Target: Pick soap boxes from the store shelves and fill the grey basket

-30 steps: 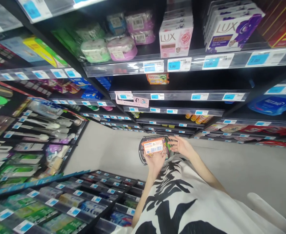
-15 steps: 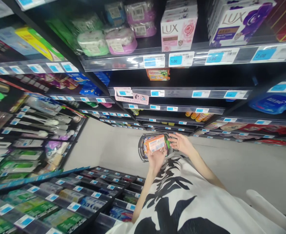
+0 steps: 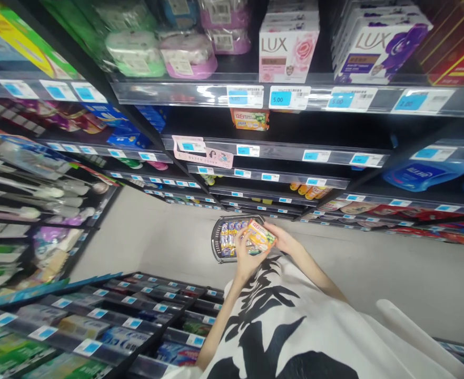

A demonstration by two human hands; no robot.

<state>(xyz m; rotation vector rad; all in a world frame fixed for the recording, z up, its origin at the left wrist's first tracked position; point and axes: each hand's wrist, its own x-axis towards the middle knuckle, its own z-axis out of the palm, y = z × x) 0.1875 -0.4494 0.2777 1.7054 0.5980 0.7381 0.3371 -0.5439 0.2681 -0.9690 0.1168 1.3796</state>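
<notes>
An orange soap pack point(image 3: 260, 237) with white and green print is held between my two hands, tilted, its printed front facing up. My left hand point(image 3: 248, 257) grips it from the left and below, thumb and fingers around its edges. At the upper right end, my right hand point(image 3: 282, 238) has closed on the pack, with part of its fingers hidden behind it. Below, on the floor, stands a black shopping basket point(image 3: 215, 246) with several small blue, white and yellow packs inside. My hands and the soap pack cover its right side.
Ahead, a shelf holds LUX soap boxes point(image 3: 287, 52), pink and green soap dishes point(image 3: 188, 55) and a similar orange pack point(image 3: 250, 119). Blue bottles point(image 3: 421, 171) stand at the right. Brushes point(image 3: 30, 192) hang at the left. Another low shelf point(image 3: 117, 316) runs close behind my left arm.
My right hand has moved from open beside the pack to holding its right end. The pack has turned, showing a different printed face. The view has shifted slightly, revealing more of the basket's contents.
</notes>
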